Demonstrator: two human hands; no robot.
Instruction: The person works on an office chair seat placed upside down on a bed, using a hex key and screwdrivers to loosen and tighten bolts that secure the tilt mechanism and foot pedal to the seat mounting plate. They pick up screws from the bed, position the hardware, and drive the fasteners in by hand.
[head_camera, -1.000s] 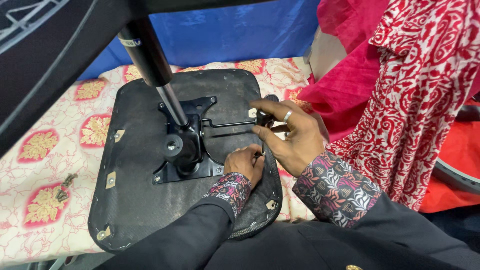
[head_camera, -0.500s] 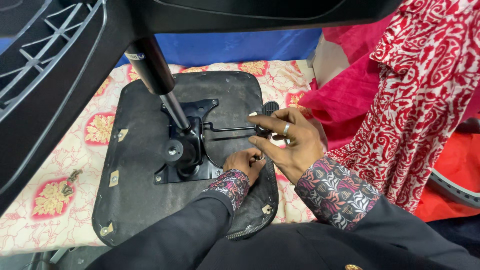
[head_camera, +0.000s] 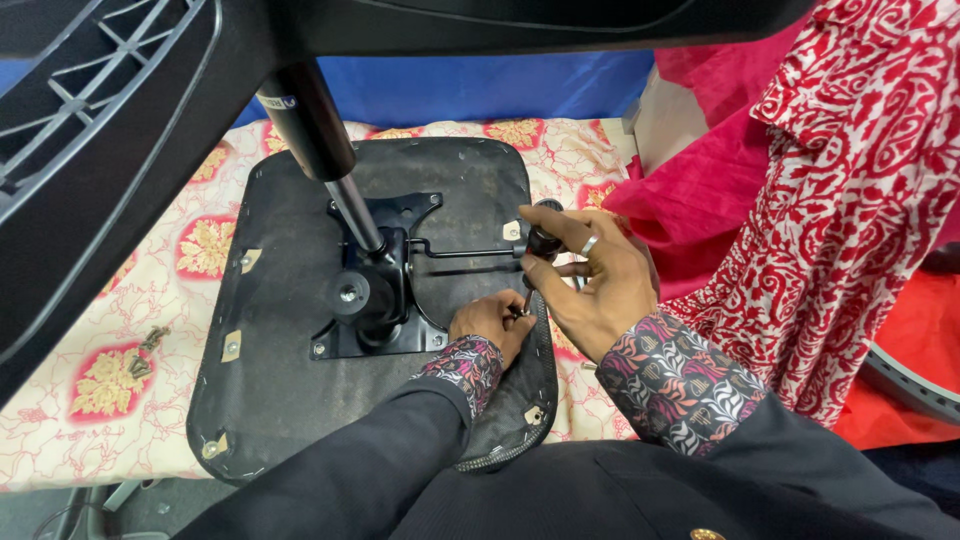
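- On the patterned cloth (head_camera: 120, 330), we are looking down at an upturned black chair seat (head_camera: 290, 380), with its gas-lift column (head_camera: 330, 170) rising toward the chair base (head_camera: 100, 130) overhead.
- We are judging the step as fastening the black mechanism plate (head_camera: 385, 300) at its near right corner; the next move calls for steady downward pressure and turning.
- We are curling our right hand (head_camera: 595, 285) closed around a dark-handled screwdriver (head_camera: 537, 262), wrist bent inward.
- We are pinching our left hand (head_camera: 490, 325) closed at the tool's tip, apparently on a screw we cannot make out.
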